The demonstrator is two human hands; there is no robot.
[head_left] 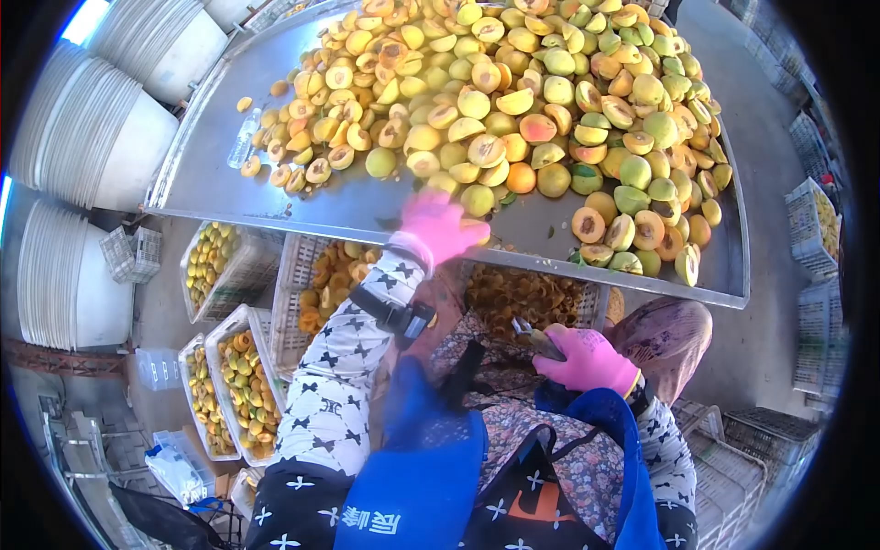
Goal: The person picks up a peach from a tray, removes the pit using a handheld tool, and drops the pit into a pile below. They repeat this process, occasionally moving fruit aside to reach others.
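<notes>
My left hand (434, 229), in a pink glove, reaches over the front edge of the metal table (321, 209) beside the pile of halved peaches (469, 103). Its fingers are smeared by motion, and a yellow peach piece (476, 226) shows by its thumb; I cannot tell whether it is held. Lower down, my right hand (591, 358), also pink-gloved, is closed around a small hand tool (543, 343) with a shiny metal tip and a dark handle. Under that tip, below the table edge, sits a crate of brown peach pits or scraps (513, 298).
A clear plastic bottle (244, 139) lies on the table's left side. White crates of peaches (240, 380) stand on the floor to the left, and one more peach-filled crate (316, 291) is close beside my left arm. Stacked white tubs (87, 128) line the left wall.
</notes>
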